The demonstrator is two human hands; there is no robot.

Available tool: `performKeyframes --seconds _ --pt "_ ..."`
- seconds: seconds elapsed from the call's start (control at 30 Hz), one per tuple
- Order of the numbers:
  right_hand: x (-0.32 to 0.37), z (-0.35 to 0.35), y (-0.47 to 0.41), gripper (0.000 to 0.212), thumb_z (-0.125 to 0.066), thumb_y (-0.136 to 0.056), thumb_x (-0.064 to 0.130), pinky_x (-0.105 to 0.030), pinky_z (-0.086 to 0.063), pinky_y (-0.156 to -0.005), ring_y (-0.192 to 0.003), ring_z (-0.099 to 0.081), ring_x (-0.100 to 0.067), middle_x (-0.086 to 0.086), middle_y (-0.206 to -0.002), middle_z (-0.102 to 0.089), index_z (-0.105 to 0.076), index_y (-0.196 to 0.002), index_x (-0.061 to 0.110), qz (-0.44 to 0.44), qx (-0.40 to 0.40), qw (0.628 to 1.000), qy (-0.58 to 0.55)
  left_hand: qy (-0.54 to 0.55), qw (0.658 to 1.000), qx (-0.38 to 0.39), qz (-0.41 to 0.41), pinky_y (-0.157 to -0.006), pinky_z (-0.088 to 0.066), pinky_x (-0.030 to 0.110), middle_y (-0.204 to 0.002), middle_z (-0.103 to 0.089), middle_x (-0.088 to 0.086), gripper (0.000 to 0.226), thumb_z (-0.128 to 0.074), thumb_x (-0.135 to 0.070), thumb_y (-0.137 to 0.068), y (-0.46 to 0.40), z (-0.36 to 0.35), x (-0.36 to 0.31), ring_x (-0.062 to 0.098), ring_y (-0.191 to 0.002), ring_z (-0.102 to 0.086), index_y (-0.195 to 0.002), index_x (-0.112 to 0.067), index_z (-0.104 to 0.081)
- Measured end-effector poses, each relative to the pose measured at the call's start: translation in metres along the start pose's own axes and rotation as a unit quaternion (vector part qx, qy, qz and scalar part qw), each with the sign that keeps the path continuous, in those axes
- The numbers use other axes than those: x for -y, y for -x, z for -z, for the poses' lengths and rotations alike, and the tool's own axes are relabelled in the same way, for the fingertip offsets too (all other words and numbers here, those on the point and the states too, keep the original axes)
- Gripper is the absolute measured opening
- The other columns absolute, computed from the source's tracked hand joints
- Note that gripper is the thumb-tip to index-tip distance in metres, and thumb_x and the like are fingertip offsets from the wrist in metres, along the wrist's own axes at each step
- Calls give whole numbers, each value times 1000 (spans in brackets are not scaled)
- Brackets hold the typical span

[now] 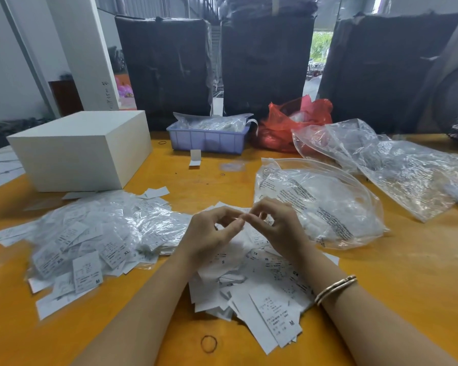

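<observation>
Beyond the rubber band (209,344), keep your curled left hand (212,233) and right hand (278,229) low over the labels (249,283); what they pinch is unclear.

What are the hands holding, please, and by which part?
It cannot be told: the left hand and right hand meet fingertip to fingertip over the size labels; anything pinched there is too small to see.

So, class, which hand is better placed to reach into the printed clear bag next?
Probably right: the right hand sits beside the printed clear bag; the left hand would have to cross it.
</observation>
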State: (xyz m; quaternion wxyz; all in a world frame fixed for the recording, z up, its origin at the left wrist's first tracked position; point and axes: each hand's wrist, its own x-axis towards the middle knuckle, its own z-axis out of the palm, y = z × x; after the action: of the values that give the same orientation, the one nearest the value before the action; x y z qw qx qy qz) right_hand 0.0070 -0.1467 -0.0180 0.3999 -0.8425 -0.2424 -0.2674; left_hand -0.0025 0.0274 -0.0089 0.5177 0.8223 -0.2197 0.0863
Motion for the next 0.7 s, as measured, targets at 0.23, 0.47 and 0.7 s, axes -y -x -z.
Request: performKeyframes --seconds 0.23,0.47,0.7 --pt "0 6 -2 34 -39 -93 37 -28 -46 -66 -69 -57 -6 5 -74 -61 -65 -82 17 -86 -82 992 30 109 993 -28 39 -74 -51 17 -79 -73 -3 16 -65 -7 -86 -1 1 0 8 -82 -68 -90 -22 -70" --pt "-22 17 0 43 -52 -86 51 -36 -35 -94 -111 -45 -16 4 -116 -51 -57 -123 31 -123 223 933 254 231 967 -76 71 -70 -49 12 -81 -73 -5 19 -72 -4 -79 -4 4 1 8 -84 -69 -92 -17 -67" --pt "-22 16 -1 46 -48 -87 54 -38 -28 -98 -110 -39 -12 7 -117 -44 -44 -132 42 -125 251 924 259 210 974 -62 49 -81 -53 23 -82 -69 -6 30 -71 -2 -79 -5 4 4 14 -94 -65 -98 -26 -67"
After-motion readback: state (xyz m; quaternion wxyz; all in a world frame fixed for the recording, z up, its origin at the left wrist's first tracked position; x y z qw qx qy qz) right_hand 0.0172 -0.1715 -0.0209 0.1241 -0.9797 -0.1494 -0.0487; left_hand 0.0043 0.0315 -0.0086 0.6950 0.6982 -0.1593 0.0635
